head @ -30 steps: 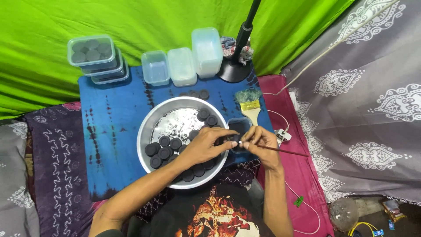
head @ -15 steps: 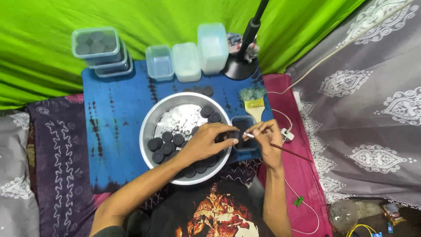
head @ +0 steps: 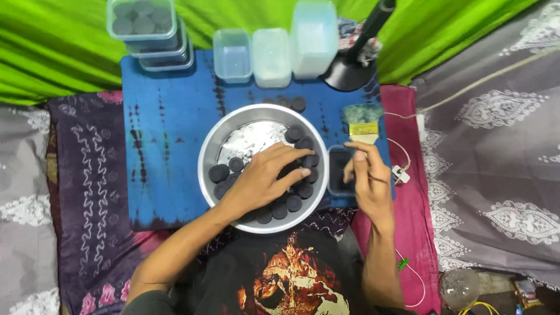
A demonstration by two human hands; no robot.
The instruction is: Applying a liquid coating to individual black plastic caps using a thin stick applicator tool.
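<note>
Dark round discs (head: 294, 189) lie scattered in a round metal bowl (head: 210, 154) that sits on a blue tie-dyed cloth (head: 166, 140), right in front of the person. The left hand (head: 262, 181) reaches into the bowl with its fingers spread and laid flat over the discs on the right side — it touches them, but whether it grips one I cannot tell. The right hand (head: 367, 181) hovers just beside the bowl's right rim, above a small dark tray (head: 337, 169), with its fingers curled inward; whatever it may pinch is too small to make out. The two hands are apart, with the bowl's rim between them.

A few more discs (head: 291, 102) lie on the cloth just behind the bowl. A brush with a yellow band (head: 363, 119) rests beyond the right hand. Along the far edge of the cloth stand clear plastic boxes (head: 273, 55) in a row, and at the far left a stack of lidded tubs (head: 149, 29) holds grey discs. A black lamp base (head: 349, 73) stands at the far right — its stem rising out of view. Green fabric (head: 70, 52) hangs behind it all.
</note>
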